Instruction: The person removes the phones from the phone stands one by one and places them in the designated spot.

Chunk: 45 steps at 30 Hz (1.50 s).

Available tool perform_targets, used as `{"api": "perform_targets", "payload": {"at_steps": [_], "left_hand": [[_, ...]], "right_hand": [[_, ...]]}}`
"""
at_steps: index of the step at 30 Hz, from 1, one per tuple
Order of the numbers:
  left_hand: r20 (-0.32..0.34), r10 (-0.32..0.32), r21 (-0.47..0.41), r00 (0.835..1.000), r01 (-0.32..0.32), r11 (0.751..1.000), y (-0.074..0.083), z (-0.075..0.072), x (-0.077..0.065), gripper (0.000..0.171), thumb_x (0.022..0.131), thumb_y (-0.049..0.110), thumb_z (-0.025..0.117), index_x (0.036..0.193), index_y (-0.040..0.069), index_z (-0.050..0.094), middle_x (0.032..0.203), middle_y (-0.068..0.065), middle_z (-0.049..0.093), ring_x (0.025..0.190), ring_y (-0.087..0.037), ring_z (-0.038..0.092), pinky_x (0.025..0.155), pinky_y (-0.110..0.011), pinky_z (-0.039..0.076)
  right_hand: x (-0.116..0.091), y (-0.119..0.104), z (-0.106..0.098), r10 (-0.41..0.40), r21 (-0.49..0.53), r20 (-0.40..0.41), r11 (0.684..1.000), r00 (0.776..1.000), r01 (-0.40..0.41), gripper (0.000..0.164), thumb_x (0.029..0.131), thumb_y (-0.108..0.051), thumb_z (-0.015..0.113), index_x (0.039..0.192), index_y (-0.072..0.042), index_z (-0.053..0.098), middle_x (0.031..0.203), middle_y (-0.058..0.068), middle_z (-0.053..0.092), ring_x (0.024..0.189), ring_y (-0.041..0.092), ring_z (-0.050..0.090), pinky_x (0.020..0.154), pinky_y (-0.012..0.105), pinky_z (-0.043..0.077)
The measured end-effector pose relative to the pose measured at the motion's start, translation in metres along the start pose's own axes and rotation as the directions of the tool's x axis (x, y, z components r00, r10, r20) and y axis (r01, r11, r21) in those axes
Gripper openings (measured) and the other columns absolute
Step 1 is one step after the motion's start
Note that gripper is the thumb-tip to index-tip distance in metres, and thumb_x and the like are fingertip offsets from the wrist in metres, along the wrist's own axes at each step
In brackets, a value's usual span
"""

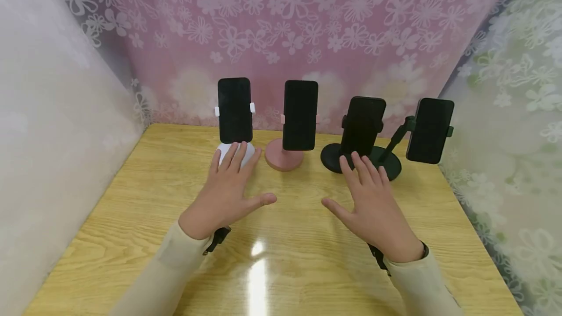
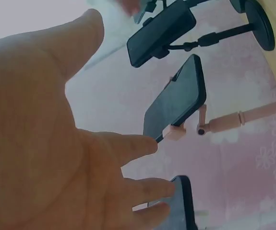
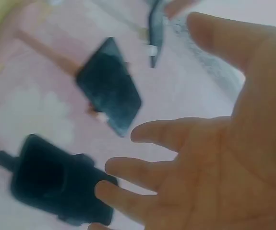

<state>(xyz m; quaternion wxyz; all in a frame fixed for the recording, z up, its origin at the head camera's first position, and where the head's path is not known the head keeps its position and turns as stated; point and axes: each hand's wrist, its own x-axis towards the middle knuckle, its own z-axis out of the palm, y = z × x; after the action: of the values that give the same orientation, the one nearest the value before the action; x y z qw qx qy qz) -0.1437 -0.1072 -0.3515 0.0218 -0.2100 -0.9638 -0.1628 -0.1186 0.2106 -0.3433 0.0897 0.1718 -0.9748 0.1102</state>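
Note:
Both hands are held out with fingers spread and nothing in them. In the head view my left hand (image 1: 224,189) is nearest the white phone stand (image 1: 240,149), covering part of its base; a dark-screened phone (image 1: 235,110) is clamped in it. My right hand (image 1: 373,204) is in front of the black stand (image 1: 330,158) and the dark green stand (image 1: 392,165). These hold a phone (image 1: 363,123) and a tilted phone (image 1: 430,130). Between the hands, farther back, a pink stand (image 1: 284,157) carries another phone (image 1: 300,115).
The stands line the back of a wooden table (image 1: 290,238). Behind them hangs a pink floral curtain (image 1: 285,28). Pale fabric (image 1: 57,87) borders the left side, and a floral sheet (image 1: 518,135) borders the right.

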Motion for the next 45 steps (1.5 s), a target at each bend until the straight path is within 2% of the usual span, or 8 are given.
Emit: {"api": "perform_targets", "payload": {"at_steps": [6,16,24,28,32,36,40,45], "left_hand": [[0.005,0.096,-0.072,0.995,-0.095,0.993,0.000,0.003,0.001,0.095,0.095,0.076,0.050,0.166,0.020,0.020,0.172,-0.012,0.013,0.160,-0.032,0.003,0.125,-0.059,0.002],[-0.229,0.127,-0.199,0.965,-0.174,0.964,-0.008,-0.006,0.006,0.081,0.098,0.054,0.067,0.160,0.012,0.036,0.157,-0.006,0.046,0.141,-0.025,0.046,0.116,-0.046,0.039],[-0.554,-0.041,-0.429,0.831,-0.243,0.870,-0.039,-0.011,0.022,0.040,0.100,0.022,0.070,0.133,0.001,0.058,0.120,-0.010,0.064,0.110,-0.025,0.061,0.093,-0.042,0.049],[-0.585,-0.229,-0.621,0.778,-0.248,0.744,-0.064,-0.011,0.040,0.039,0.103,0.020,0.065,0.131,-0.003,0.052,0.118,-0.013,0.058,0.107,-0.020,0.055,0.093,-0.041,0.046],[-0.462,-0.418,-0.853,0.782,-0.261,0.452,-0.079,-0.013,0.057,0.042,0.108,0.024,0.057,0.139,0.001,0.040,0.129,-0.011,0.048,0.118,-0.022,0.049,0.100,-0.036,0.042],[-0.278,-0.478,-0.959,0.833,-0.210,0.193,-0.086,-0.010,0.069,0.051,0.110,0.033,0.051,0.150,0.007,0.033,0.137,-0.009,0.046,0.125,-0.027,0.050,0.105,-0.035,0.044],[-0.138,-0.432,-0.990,0.891,-0.109,0.090,-0.090,-0.006,0.082,0.056,0.111,0.037,0.047,0.155,0.008,0.029,0.133,-0.005,0.047,0.116,-0.020,0.052,0.102,-0.032,0.043],[-0.113,-0.431,-0.993,0.895,-0.110,0.033,-0.090,-0.002,0.089,0.032,0.111,0.037,0.045,0.131,0.012,0.042,0.117,-0.001,0.045,0.102,-0.016,0.051,0.091,-0.026,0.043]], "right_hand": [[0.017,-0.014,-0.004,-0.216,0.088,-0.225,0.967,0.950,0.241,0.069,0.089,-0.029,0.083,0.148,-0.006,0.055,0.154,0.015,0.050,0.140,0.035,0.049,0.112,0.059,0.040],[0.026,-0.020,-0.002,-0.297,0.135,-0.387,0.918,0.873,0.373,0.037,0.088,-0.016,0.082,0.122,-0.006,0.072,0.138,0.011,0.061,0.126,0.029,0.058,0.090,0.047,0.058],[0.021,-0.019,-0.004,-0.270,0.146,-0.387,0.926,0.882,0.347,0.034,0.089,-0.016,0.081,0.120,-0.007,0.073,0.140,0.009,0.060,0.128,0.027,0.057,0.094,0.047,0.056],[0.022,-0.021,-0.002,-0.273,0.153,-0.373,0.925,0.887,0.349,0.034,0.090,-0.017,0.080,0.121,-0.007,0.073,0.141,0.010,0.059,0.129,0.027,0.057,0.095,0.047,0.056],[0.021,-0.022,0.000,-0.269,0.160,-0.376,0.924,0.887,0.348,0.032,0.089,-0.016,0.080,0.119,-0.007,0.073,0.141,0.011,0.059,0.129,0.028,0.056,0.095,0.049,0.055],[0.020,-0.021,-0.001,-0.254,0.159,-0.375,0.930,0.892,0.331,0.031,0.089,-0.016,0.080,0.118,-0.006,0.073,0.141,0.012,0.058,0.130,0.030,0.056,0.093,0.049,0.056],[0.020,-0.020,-0.003,-0.243,0.163,-0.368,0.933,0.898,0.320,0.030,0.090,-0.017,0.079,0.118,-0.006,0.073,0.142,0.012,0.057,0.131,0.030,0.055,0.091,0.048,0.057],[0.022,-0.021,-0.004,-0.246,0.171,-0.360,0.931,0.900,0.323,0.030,0.091,-0.017,0.079,0.119,-0.006,0.073,0.145,0.012,0.056,0.132,0.029,0.054,0.089,0.048,0.058]]}}
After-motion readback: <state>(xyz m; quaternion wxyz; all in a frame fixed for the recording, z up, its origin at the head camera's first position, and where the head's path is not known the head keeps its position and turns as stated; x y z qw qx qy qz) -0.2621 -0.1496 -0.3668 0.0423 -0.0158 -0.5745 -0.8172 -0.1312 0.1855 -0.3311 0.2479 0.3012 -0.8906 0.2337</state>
